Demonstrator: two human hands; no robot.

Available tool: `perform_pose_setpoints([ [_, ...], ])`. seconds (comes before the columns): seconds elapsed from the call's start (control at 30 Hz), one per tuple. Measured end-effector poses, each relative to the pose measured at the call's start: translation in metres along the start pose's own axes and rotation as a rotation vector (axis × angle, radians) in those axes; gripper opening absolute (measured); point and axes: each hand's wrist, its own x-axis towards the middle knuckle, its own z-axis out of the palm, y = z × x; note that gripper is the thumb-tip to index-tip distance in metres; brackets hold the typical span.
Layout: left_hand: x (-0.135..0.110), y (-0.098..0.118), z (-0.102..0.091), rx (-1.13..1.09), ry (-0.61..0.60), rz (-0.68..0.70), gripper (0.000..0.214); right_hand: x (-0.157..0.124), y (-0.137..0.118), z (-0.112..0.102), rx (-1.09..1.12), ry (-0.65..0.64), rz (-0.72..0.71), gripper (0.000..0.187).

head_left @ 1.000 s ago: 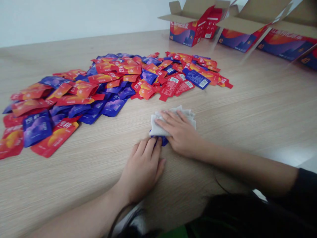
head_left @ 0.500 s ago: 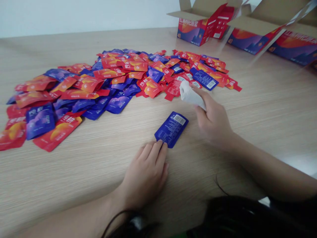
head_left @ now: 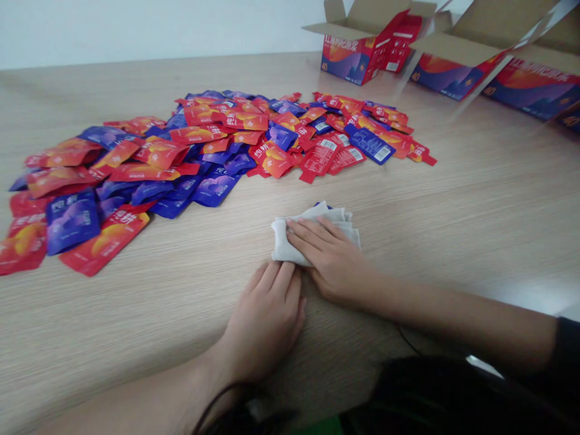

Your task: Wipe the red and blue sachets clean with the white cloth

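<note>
My right hand (head_left: 324, 257) lies with its fingers stretched over a folded white cloth (head_left: 281, 241), pressing it down on the table. Beneath the cloth is a blue pouch (head_left: 317, 205); only a sliver of its far edge shows. My left hand (head_left: 267, 314) rests palm down beside it, fingers together and bent, tips at the near edge of the cloth where they hold the pouch's near corner. Those fingertips are partly hidden by the cloth. Beyond both hands spreads a heap of red and blue pouches (head_left: 226, 145), several with printed backs and barcodes up.
Open printed cartons (head_left: 344, 57) stand at the back right, flaps spread outward. More of them (head_left: 446, 75) continue toward the right edge. A pale wall (head_left: 158, 30) rises behind the wood-grain table (head_left: 136, 326). Dark strands and a dark shape (head_left: 430, 393) cover part of the bottom.
My right hand has moved left and down, bringing the cloth from the air onto the blue pouch and covering it. My left hand has stayed in nearly the same place.
</note>
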Motion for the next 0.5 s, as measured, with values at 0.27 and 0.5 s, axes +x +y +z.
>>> perform_pose_setpoints([
  [0.27, -0.0009, -0.0004, -0.0008, -0.007, -0.004, 0.0, 0.039, 0.0004, 0.005, 0.0, -0.019, -0.016, -0.001, 0.055],
  [0.5, 0.0003, -0.0007, -0.0007, -0.004, 0.02, 0.013, 0.042, -0.0014, 0.0064, -0.0006, -0.02, 0.0, 0.048, 0.055],
])
